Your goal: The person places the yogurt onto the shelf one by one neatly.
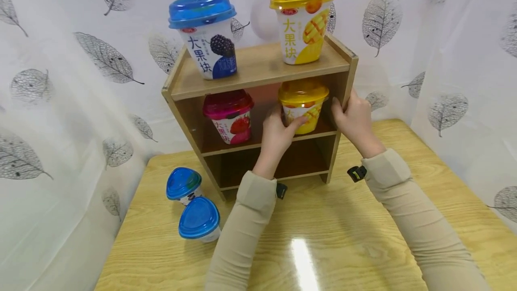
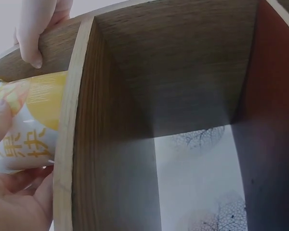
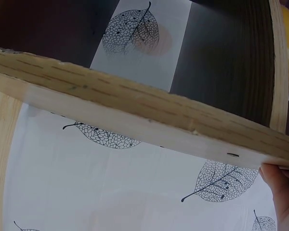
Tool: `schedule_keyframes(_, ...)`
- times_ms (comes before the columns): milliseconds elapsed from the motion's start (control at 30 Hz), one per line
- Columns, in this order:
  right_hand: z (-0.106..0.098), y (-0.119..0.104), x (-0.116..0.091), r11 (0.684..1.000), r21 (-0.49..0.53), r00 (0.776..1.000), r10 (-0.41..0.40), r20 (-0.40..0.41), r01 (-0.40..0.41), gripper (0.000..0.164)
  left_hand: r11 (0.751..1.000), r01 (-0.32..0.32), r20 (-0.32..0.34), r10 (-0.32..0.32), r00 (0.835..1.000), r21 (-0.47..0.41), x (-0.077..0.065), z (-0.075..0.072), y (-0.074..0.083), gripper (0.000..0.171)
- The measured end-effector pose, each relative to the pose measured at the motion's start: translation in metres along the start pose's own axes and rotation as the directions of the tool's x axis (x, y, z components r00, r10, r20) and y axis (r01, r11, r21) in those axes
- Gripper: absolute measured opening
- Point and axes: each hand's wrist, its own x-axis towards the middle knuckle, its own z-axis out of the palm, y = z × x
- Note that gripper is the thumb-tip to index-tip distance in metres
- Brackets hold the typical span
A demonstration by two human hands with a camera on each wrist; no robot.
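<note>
"Gripping something, was the left hand [image 1: 278, 136]?"
"Yes, fingers curled round the yellow-lidded white plastic cup [image 1: 306, 108] inside the brown wooden rack [image 1: 256, 64]; the right hand [image 1: 356, 119] pinched the rack's side."

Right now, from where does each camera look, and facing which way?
Head: on the head, facing forward and down at the shelf; both forearms, left hand and right hand show.
Left wrist: on that wrist, facing the compartment under the held yellow-lidded cup; parts of both hands show.
Right wrist: on that wrist, facing the side panel; part of the right hand shows.
Head and left wrist share both hands and that cup.
</note>
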Motion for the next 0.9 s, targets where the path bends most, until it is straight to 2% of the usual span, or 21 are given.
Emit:
schedule_keyframes(200,0.000,0.001,0.000,1.000,0.000,1.000,0.010,0.001,-0.010,0.023,1.000,0.024,0.021,-0.024,0.999,0.018,0.008,0.003,0.003,0.049)
schedule_keyframes(433,0.000,-0.001,0.000,1.000,0.005,0.999,0.028,0.016,-0.028,0.023,0.998,0.040,0.014,-0.040,0.999,0.044,0.013,0.007,0.004,0.051)
schedule_keyframes(733,0.002,0.002,0.000,1.000,-0.002,1.000,0.006,-0.012,-0.006,0.018,0.997,0.073,0.036,-0.073,0.997,-0.004,0.011,0.006,0.004,0.049)
schedule_keyframes(900,0.002,0.003,0.000,1.000,-0.006,1.000,0.006,-0.022,-0.006,0.017,0.998,0.069,0.032,-0.068,0.997,-0.004,0.003,0.001,0.004,0.053)
